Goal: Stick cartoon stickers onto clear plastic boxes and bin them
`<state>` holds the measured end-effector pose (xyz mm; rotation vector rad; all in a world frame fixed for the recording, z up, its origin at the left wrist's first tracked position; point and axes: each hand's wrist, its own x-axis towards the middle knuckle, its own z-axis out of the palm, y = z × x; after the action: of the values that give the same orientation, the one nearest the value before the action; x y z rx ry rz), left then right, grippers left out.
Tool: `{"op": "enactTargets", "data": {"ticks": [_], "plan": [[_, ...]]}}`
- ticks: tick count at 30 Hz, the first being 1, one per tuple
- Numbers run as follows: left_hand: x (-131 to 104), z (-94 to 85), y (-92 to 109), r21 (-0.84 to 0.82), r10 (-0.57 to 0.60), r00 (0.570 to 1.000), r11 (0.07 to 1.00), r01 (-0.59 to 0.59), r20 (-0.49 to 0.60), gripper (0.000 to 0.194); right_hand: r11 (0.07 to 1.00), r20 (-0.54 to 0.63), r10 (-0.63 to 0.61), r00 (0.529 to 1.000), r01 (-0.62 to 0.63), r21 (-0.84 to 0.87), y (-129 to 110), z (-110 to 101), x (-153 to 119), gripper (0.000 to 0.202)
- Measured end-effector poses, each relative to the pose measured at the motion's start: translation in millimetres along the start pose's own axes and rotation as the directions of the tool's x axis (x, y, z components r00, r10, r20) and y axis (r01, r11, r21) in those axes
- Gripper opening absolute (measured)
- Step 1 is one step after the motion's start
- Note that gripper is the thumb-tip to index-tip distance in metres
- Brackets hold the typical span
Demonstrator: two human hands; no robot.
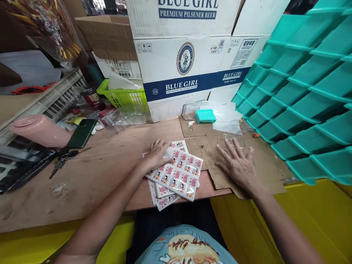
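My left hand (157, 157) rests on the upper left part of a stack of printed sticker sheets (181, 172), its fingers apart. The sheets lie fanned at different angles, and their lower corners reach past the table's front edge. My right hand (238, 165) is spread over a flat piece of brown cardboard (268, 165). Under and just beyond its fingertips is a clear plastic piece (240, 140). Behind it, a small teal box (205, 116) stands near white paper (224, 115) and another clear plastic tray (189, 110).
White beer cartons (165, 55) stand at the back. Stacked teal bins (308, 95) rise on the right. On the left are a pink bottle (41, 131), a phone (81, 133), keys (59, 162) and a green basket (126, 97).
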<state>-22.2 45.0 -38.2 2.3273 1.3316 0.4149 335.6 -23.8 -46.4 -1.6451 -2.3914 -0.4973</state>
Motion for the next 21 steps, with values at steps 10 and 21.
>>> {"op": "enactTargets", "data": {"ticks": [10,21], "plan": [[-13.9,-19.5,34.7,-0.624,-0.157,0.978,0.78,0.035,-0.141,0.024,0.684,-0.046,-0.019,0.999,0.047,0.728,-71.6,-25.8,90.8,0.056],[-36.4,3.5,34.6,-0.989,-0.491,0.859,-0.093,0.115,0.146,0.027,0.739,-0.189,-0.064,0.98,0.174,0.651,-114.4,-34.4,116.8,0.021]]}}
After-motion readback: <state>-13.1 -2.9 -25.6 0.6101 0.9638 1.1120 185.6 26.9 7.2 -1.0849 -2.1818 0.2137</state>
